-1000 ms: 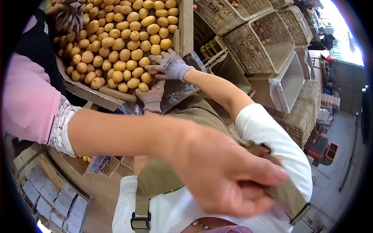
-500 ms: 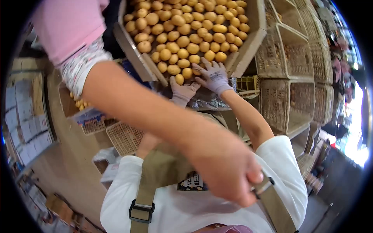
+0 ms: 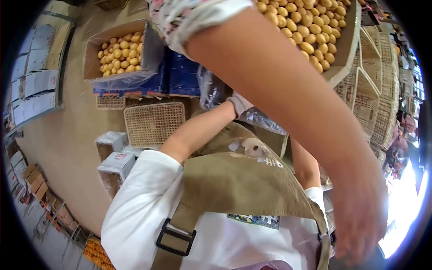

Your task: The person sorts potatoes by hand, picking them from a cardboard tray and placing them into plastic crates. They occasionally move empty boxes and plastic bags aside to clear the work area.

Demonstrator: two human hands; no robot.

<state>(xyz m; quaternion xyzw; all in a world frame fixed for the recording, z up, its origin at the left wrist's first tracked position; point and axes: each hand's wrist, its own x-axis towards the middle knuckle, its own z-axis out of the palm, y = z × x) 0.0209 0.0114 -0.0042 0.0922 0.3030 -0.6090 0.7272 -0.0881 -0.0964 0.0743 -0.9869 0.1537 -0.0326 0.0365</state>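
Observation:
My left hand (image 3: 241, 104), in a pale glove, is beside crumpled clear plastic (image 3: 265, 120); its fingers are hidden behind another person's bare forearm (image 3: 288, 81). That same forearm covers my right hand; only my right forearm (image 3: 303, 159) shows below it. The other person's blurred hand (image 3: 360, 211) hangs near the right strap of my olive apron (image 3: 238, 186). Many potatoes (image 3: 306, 31) lie in a wide, cardboard-sided bin (image 3: 348, 58) beyond the arm.
A plastic-lined box (image 3: 92, 56) of potatoes stands at the left on blue-wrapped goods (image 3: 182, 74). Below are a plastic crate (image 3: 155, 123) and white cartons (image 3: 118, 163). Stacked crates (image 3: 366, 105) line the right side.
My view has swung left, bringing the lined box fully in. The other person's hand has left my apron strap's buckle area and moved right. My right hand has become hidden.

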